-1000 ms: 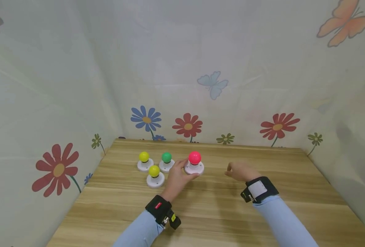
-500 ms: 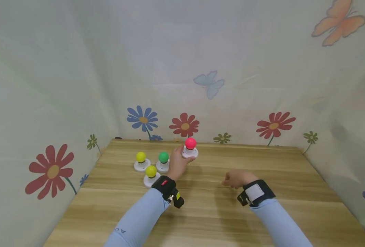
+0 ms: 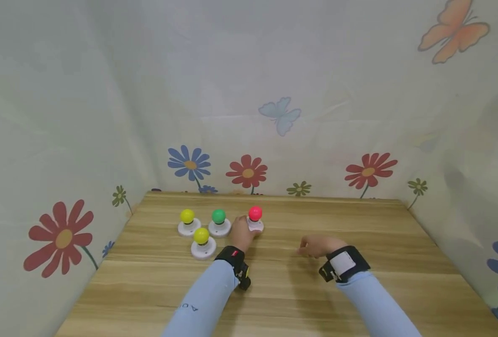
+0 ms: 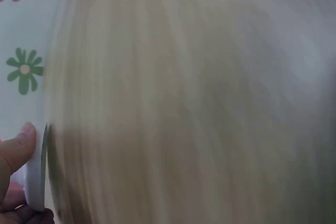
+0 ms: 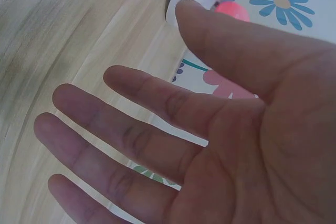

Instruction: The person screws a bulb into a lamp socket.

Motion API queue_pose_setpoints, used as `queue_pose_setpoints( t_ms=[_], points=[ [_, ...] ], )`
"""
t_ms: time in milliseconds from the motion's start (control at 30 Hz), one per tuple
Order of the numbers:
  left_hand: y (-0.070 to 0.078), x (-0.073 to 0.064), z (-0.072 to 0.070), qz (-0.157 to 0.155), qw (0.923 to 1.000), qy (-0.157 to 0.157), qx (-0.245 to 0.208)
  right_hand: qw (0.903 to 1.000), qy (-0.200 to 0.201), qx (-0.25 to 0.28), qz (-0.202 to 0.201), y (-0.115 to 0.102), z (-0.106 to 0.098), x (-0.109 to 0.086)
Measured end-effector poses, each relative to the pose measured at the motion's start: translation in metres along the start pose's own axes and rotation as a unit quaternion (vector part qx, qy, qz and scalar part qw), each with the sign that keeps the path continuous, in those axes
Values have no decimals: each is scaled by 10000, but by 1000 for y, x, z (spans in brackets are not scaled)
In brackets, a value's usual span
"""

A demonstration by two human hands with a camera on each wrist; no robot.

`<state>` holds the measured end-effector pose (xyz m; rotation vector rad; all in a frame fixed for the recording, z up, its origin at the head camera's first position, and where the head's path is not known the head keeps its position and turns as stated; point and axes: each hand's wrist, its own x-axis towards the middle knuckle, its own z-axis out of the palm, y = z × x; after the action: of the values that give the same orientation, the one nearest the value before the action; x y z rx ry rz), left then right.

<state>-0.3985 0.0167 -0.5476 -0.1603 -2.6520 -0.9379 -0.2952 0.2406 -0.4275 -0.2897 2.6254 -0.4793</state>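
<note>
In the head view, my left hand (image 3: 242, 235) grips the white round base of a red bulb lamp (image 3: 255, 214). This lamp is upright, just right of a green bulb lamp (image 3: 219, 217). The left wrist view shows the thumb and fingers around the rim of the white base (image 4: 35, 182), low over the table; whether it touches the wood I cannot tell. My right hand (image 3: 322, 245) hovers over the table to the right and holds nothing. Its fingers are relaxed and spread in the right wrist view, palm (image 5: 226, 161) showing.
Two yellow bulb lamps on white bases stand left of the green one: one farther back (image 3: 187, 216), one nearer (image 3: 201, 236). Behind the wooden table (image 3: 358, 299) hangs a pale curtain (image 3: 215, 93) with printed flowers and butterflies. It also closes off both sides.
My left hand has carried the red bulb lamp away from me, then lowered it toward the table beside the green lamp. The right hand stays nearly in place. The head view has shifted slightly.
</note>
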Motion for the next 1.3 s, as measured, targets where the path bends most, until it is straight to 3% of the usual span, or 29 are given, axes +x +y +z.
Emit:
queue_pose_setpoints(
  t_ms=[133, 267, 400, 533, 600, 700, 833, 967, 1033, 1133, 1233, 1300],
  points=[
    [-2, -3, -5, 20, 10000, -52, -2, 9999, -38, 66, -83, -2, -1, 0],
    [5, -5, -20, 51, 9987, -331, -378, 9999, -52, 79, -66, -3, -2, 0],
    [22, -10, -57, 154, 9955, -651, -668, 10000, -36, -21, -26, -6, -3, 0],
    [28, -31, -105, 712, 9948, -716, -106, 9998, -41, -193, -71, -12, -2, 1],
    [24, -45, -124, 906, 9920, -836, 279, 9996, -55, -248, -98, -15, -1, 2],
    [13, -63, -145, 856, 9846, -1407, 594, 9996, -30, -267, -104, -17, 1, 5],
    [-9, -81, -154, 783, 9703, -2131, 832, 9994, -5, -304, -143, -17, 2, 6],
    [-23, -87, -156, 888, 9631, -2372, 910, 9992, 74, -290, -255, -18, 0, 8],
    [-20, -82, -160, 965, 9638, -2259, 1040, 9976, 450, -279, -436, -19, -1, 10],
    [-5, -59, -168, 1113, 9666, -1851, 1381, 9824, 1646, -468, -750, -20, -4, 20],
    [18, -30, -179, 1630, 9649, -1154, 1707, 9424, 3059, -852, -1048, -25, -14, 30],
    [33, -11, -185, 2004, 9593, -740, 1845, 9179, 3654, -1053, -1136, -30, -22, 34]
  ],
)
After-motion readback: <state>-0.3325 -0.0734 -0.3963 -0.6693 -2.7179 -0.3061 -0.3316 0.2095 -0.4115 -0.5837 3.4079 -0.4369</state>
